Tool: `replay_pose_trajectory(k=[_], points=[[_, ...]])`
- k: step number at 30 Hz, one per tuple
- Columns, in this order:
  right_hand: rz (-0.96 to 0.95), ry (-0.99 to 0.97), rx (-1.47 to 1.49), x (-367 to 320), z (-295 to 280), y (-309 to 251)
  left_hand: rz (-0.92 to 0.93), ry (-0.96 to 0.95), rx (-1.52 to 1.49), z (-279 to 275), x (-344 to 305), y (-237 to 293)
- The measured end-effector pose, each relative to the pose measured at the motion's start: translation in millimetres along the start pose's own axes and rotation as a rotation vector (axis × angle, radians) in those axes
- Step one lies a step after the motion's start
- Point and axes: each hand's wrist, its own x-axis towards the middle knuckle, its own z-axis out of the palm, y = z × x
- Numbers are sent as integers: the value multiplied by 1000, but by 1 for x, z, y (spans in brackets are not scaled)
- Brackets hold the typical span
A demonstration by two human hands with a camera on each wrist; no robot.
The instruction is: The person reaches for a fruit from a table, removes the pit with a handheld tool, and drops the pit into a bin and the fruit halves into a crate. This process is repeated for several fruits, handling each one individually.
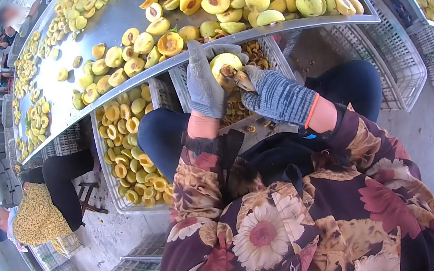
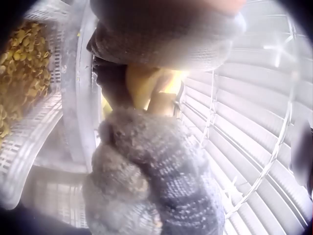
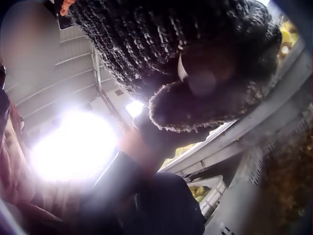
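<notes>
In the head view, a yellow-green stone fruit half [image 1: 223, 63] with a brown centre faces up over a crate. My left hand [image 1: 205, 84], in a grey glove, holds the fruit between thumb and fingers. In a blue-grey knitted glove with an orange cuff, my right hand [image 1: 279, 95] grips a short tan wooden handle [image 1: 244, 81], its end right at the fruit's centre. The left wrist view shows the handle [image 2: 162, 104] against the yellow flesh [image 2: 142, 87]. Fingers hide the tool's working end. A dark knitted glove [image 3: 146, 44] fills the upper right wrist view.
A metal table [image 1: 114, 14] with many fruit halves stands ahead, its raised edge close to my fingers. Below my hands is a crate [image 1: 276, 58] of brown scraps; another crate [image 1: 136, 209] of hollowed halves stands left. A seated person [image 1: 42, 215] is farther left.
</notes>
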Motion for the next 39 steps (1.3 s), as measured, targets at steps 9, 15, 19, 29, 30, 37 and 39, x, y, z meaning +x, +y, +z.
replay_pose_trajectory(k=[9,15,19,29,30,37,39], points=[[166,-346,545,-8,-14,-6,-33,-46,-52,-1,3,0],[-93,-403,561,-12,-9,5,-88,-43,-85,-2,2,1],[323,-734,1792,-17,0,28,29,29,-80,1,0,-8],[254,-644,1668,-16,-2,14,-62,85,-326,7,-2,-5],[240,-616,1610,-18,-3,13,-91,74,-330,7,-3,-2],[130,-501,1008,-16,-17,8,-39,22,-249,11,-2,4],[122,-419,786,-16,-18,3,-17,-66,-74,5,-2,9]])
